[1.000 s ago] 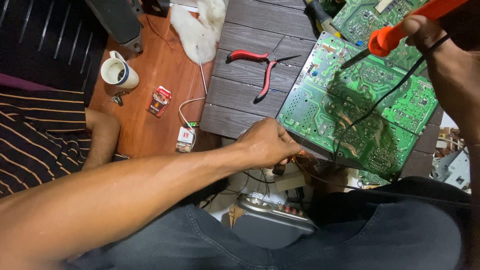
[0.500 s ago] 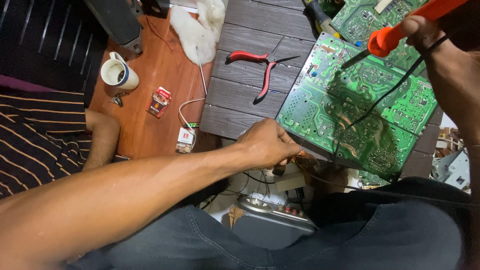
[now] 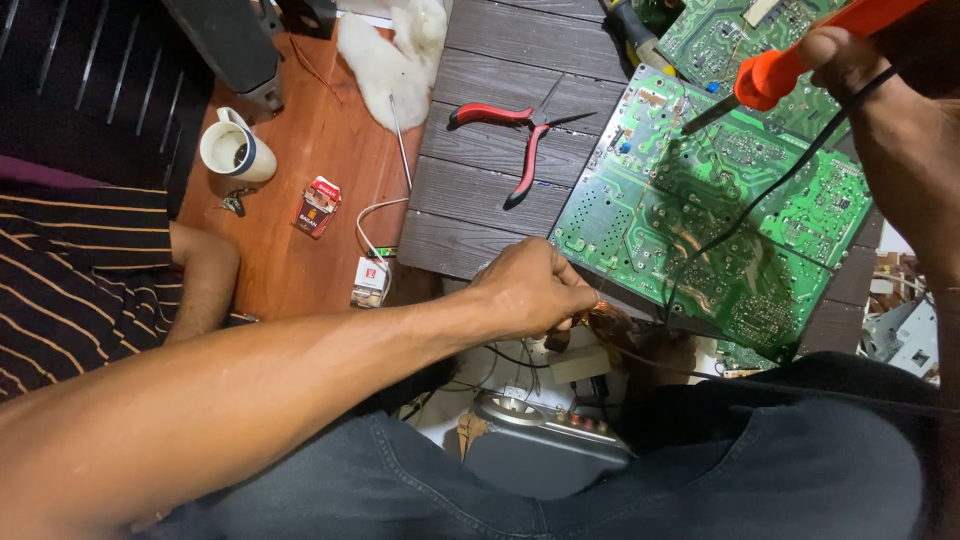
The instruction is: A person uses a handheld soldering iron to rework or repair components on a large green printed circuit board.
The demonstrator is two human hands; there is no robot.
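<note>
1. Starting at the left of the frame, a white mug and two small red-and-white packets sit on the brown worktop, well apart from the work; a person's striped sleeve shows at the left edge.
2. At lower centre, the left hand is closed around something small and coppery at the near edge of the green circuit board; what it is I cannot tell.
3. Red-handled pliers lie untouched on the grey slats, upper centre.
4. The board looks light, stiff and fragile; it is best held by its bare edges, not by its soldered face.
5. At upper right, the right hand has a closed grip on the orange-handled soldering iron. Its dark tip hovers over the board and its black cord trails down. I would hold only the handle.
</note>
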